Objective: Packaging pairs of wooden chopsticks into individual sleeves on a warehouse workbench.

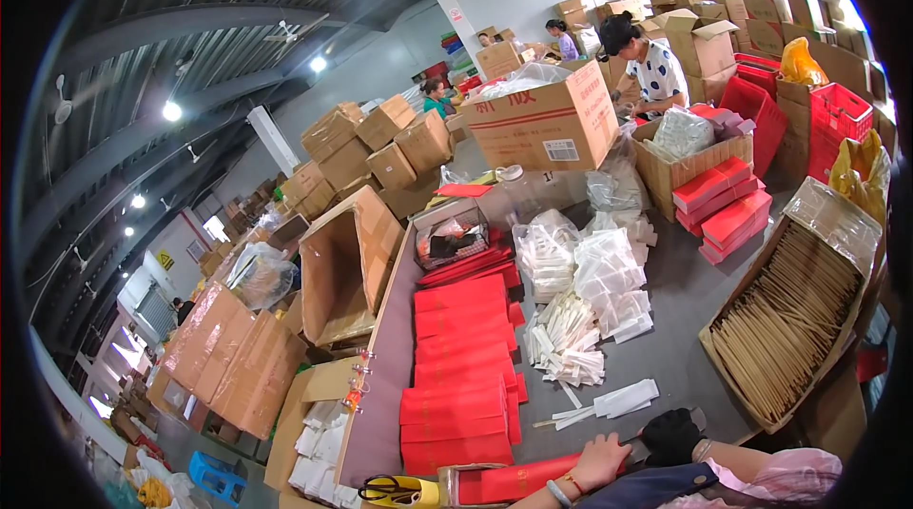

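Note:
Low on the table, my left hand [601, 461], bare with a red string and a pale bangle at the wrist, is beside a long red paper packet [533, 480]. Its fingers are bent toward my right hand; what they grip is too small to make out. My right hand [669, 435] wears a black glove and is curled close by, its fingers mostly hidden. Just beyond both hands lie white paper sleeves [626, 399]. Overlapping stacks of red packets [456, 414] fill the table's left side. Black-handled scissors [392, 488] rest by a yellow holder near the front edge.
A carton of thin brown sticks [785, 319] stands at the right. White sleeve bundles [571, 338] are mid-table, red packet stacks [725, 205] farther right. An open carton [352, 271] stands left. A large carton [547, 119] is at the back, with a person [656, 71] behind.

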Demonstrator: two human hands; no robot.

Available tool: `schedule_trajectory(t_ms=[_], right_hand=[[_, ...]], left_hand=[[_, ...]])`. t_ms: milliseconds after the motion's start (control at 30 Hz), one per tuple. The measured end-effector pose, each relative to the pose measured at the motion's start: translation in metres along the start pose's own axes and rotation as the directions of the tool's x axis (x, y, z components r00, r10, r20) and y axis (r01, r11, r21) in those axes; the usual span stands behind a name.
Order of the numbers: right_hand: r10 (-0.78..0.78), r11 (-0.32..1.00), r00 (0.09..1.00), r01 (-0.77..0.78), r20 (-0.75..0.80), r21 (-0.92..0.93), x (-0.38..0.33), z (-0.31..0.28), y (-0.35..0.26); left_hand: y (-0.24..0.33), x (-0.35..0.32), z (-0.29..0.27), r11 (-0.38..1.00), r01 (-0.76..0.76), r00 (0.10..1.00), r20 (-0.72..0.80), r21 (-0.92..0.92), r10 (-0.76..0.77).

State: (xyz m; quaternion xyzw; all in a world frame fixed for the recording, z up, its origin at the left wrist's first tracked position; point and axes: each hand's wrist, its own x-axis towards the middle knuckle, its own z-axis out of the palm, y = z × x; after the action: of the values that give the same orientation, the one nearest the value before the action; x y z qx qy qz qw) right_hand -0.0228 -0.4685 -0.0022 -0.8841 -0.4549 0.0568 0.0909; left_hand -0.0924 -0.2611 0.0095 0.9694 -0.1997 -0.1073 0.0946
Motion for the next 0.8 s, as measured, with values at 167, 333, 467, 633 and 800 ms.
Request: schedule_trajectory(t_ms=[167, 333, 467, 633, 800], right_hand=[[0.019, 1.0, 0.997, -0.019, 0.076, 0.002, -0.007, -0.027, -0.004], [0.095, 0.995, 0.991, -0.09, 0.098, -0.054, 0.006, -0.051, 0.0], [0.212, 0.977, 0.973, -0.214, -0.095, -0.016, -0.014, -0.022, 0.018], [0.24, 0.971, 0.962, -0.236, -0.132, 0.044, -0.02, 0.008, 0.026], [0.345, 0.939, 0.935, -0.343, -0.089, 0.027, -0.024, -0.004, 0.005]], left_hand=[[0.011, -0.001, -0.031, 0.998, -0.06, 0.997, 0.047, 0.022, 0.059], [-0.024, -0.018, -0.068, 0.99, -0.01, 1.0, 0.018, 0.14, 0.007], [-0.078, -0.037, -0.088, 0.966, 0.126, 0.98, -0.181, 0.228, -0.085], [-0.139, -0.097, -0.077, 0.879, 0.452, 0.879, -0.24, 0.151, -0.411], [-0.172, -0.127, -0.046, 0.554, 0.819, 0.567, 0.07, -0.15, -0.821]])
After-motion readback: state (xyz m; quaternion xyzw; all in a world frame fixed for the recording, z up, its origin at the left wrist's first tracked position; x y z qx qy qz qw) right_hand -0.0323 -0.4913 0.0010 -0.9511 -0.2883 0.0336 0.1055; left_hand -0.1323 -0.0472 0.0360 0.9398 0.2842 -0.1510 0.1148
